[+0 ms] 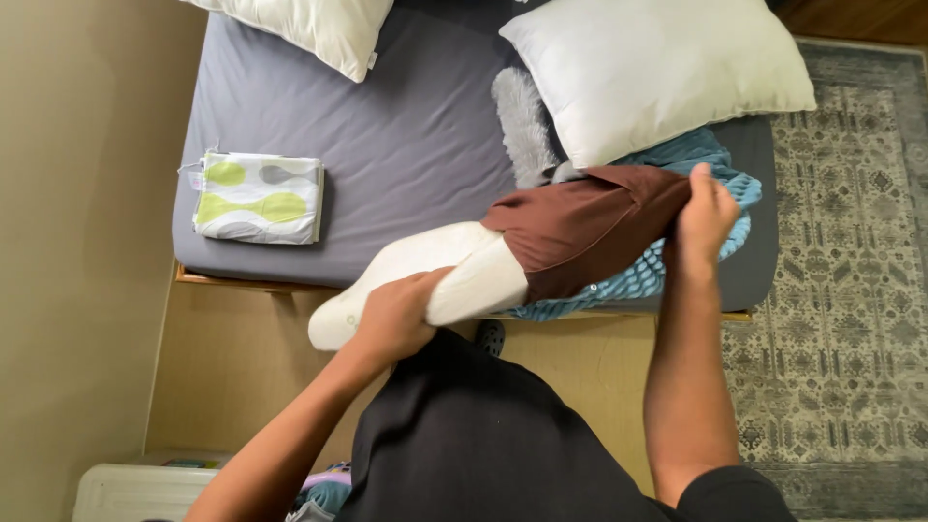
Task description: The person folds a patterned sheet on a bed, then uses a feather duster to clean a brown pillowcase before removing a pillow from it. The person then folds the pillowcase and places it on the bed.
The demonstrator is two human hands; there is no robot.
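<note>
Head view: the left hand [391,319] grips the white pillow [425,280], the right hand [704,217] pinches the brown pillowcase [580,227]; the case could bunch and the pillow slip off the bed [387,145].

Brightness: we see an evenly lit, fairly bright room with soft indoor light and warm tones on the wall [68,242] and floor [242,358].
Shadows: we note only faint ones, a thin dark edge under the folded patterned cloth [259,197] and under the large white pillow [657,72].
Glare: we find the white pillows close to washed out, with little texture left.
Sharpness: we read the rug [851,242] pattern clearly; the left hand [394,314] looks slightly soft.
Distortion: we see the bed [406,145] edges bowing and leaning toward the frame sides.
</note>
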